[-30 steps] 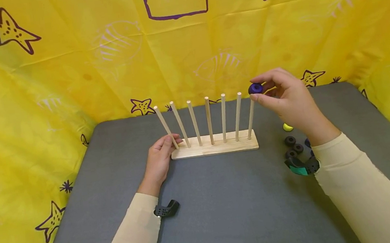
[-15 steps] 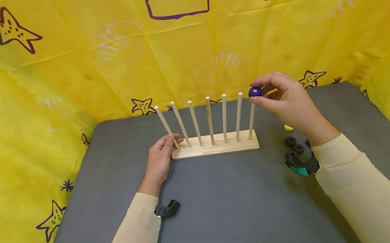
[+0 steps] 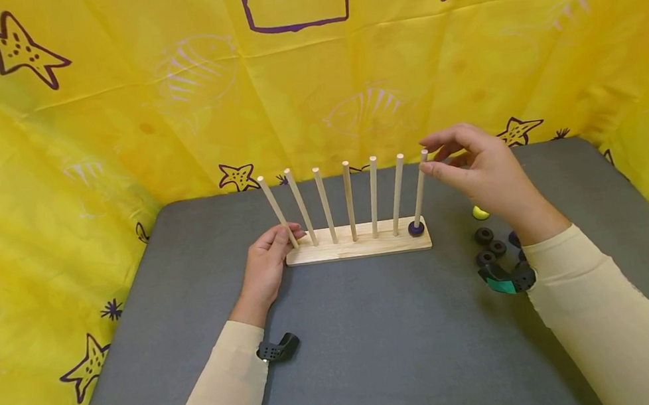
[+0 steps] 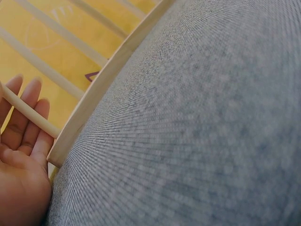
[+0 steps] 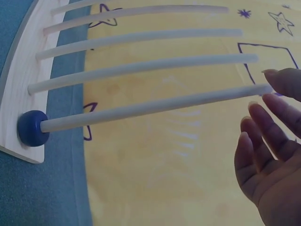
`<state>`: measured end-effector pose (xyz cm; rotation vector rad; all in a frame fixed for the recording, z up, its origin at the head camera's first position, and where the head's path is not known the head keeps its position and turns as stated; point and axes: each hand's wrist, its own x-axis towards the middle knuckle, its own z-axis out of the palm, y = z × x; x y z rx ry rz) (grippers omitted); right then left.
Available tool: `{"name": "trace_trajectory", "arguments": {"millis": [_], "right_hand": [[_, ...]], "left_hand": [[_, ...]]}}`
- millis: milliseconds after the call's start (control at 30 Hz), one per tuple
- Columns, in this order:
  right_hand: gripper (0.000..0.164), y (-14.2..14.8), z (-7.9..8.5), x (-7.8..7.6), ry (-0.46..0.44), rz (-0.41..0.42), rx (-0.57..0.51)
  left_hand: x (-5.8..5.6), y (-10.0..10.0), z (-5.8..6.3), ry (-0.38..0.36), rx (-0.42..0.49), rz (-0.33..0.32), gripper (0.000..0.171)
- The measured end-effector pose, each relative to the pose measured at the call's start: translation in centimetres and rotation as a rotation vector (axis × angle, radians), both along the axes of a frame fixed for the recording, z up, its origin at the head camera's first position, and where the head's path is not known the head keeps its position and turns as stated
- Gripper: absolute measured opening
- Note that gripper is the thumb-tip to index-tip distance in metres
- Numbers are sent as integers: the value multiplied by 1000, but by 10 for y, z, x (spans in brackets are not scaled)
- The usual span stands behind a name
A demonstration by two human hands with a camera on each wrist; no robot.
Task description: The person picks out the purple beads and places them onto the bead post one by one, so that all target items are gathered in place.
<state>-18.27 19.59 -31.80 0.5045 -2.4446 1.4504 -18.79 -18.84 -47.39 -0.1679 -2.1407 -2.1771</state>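
A wooden peg rack point(image 3: 336, 249) with several upright dowels stands on the table. My left hand point(image 3: 265, 266) holds it at its left end, thumb in front of the leftmost dowel point(image 4: 33, 113) and fingers behind it. At the other end a dark blue bead point(image 3: 412, 231) sits down on the base, threaded round the rightmost dowel point(image 5: 155, 106). My right hand point(image 3: 480, 175) is at that dowel's top, thumb and fingers apart on either side of the tip, with no bead between them. In the right wrist view the blue bead point(image 5: 32, 128) rests against the board.
Right of the rack lie several black beads point(image 3: 483, 236), a yellow one point(image 3: 480, 213) and dark blue ones point(image 3: 514, 239) partly hidden by my right wrist. The grey table point(image 3: 365, 345) ends at a yellow patterned cloth point(image 3: 300, 98) behind and at the sides.
The blue bead, pinched by my right hand at the top of the rightmost dowel before, has dropped down it to the base. My right fingers have let go; my left hand has stayed put.
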Motion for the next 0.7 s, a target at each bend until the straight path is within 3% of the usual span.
{"name": "trace_trajectory", "arguments": {"millis": [267, 467, 700], "right_hand": [[35, 7, 5, 5, -17, 43, -25], [39, 19, 4, 9, -20, 173, -78], [41, 32, -13, 12, -13, 356, -285]], "left_hand": [[1, 1, 1, 8, -13, 3, 39], [1, 1, 1, 22, -15, 1, 39], [1, 1, 1, 19, -21, -3, 40]]}}
